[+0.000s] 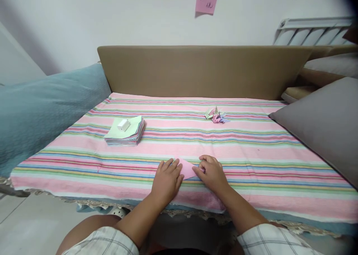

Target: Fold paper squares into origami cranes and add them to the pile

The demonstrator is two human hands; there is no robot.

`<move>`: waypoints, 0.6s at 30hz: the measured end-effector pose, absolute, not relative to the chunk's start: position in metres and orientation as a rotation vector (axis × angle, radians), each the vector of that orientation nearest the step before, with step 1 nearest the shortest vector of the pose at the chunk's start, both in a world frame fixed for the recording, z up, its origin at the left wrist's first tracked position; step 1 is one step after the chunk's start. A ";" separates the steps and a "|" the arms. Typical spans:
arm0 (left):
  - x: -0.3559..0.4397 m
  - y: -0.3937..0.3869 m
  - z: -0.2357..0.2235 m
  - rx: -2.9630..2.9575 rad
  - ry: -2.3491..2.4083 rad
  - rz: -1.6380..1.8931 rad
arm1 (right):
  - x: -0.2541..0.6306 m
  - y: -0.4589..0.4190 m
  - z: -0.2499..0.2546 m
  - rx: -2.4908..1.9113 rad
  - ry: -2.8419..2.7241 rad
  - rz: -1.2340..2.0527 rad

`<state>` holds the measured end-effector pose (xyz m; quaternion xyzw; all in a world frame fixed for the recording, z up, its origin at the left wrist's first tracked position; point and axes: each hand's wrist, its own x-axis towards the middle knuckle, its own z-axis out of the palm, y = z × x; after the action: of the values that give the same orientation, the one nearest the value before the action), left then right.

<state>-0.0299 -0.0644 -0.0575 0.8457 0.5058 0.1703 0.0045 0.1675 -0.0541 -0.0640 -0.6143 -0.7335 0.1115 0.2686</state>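
Observation:
A folded pink sheet of origami paper point(188, 169) lies on the striped cloth near the front edge, narrowing to a point on its right. My left hand point(167, 178) rests over the paper's left part, fingers stretched out and pressing it down. At the pointed right end, my right hand point(212, 173) is closed, with thumb and index finger pinching the tip. Part of the paper is hidden beneath the left fingers. Farther back on the right sits a small cluster of folded paper cranes point(216, 115) in pink, green and purple.
A stack of coloured paper point(123, 135) stands at the left with a white charger-like block point(123, 125) on top. Grey cushions point(332, 117) border the right side, a blue-covered armrest point(53, 102) the left, and a brown backrest point(195, 70) the rear.

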 end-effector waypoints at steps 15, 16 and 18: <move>-0.039 -0.052 -0.051 2.448 1.610 0.390 | 0.160 -0.072 -0.070 -1.195 -2.141 -0.049; -0.039 -0.052 -0.051 2.455 1.612 0.383 | 0.158 -0.075 -0.070 -1.135 -2.190 -0.070; -0.040 -0.051 -0.051 2.471 1.615 0.372 | 0.156 -0.081 -0.070 -1.081 -2.255 -0.103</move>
<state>-0.0398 -0.0511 -0.0511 0.8277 0.5409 0.1244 0.0831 0.1556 -0.0813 -0.0700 -0.4101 -0.8555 -0.0391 0.3138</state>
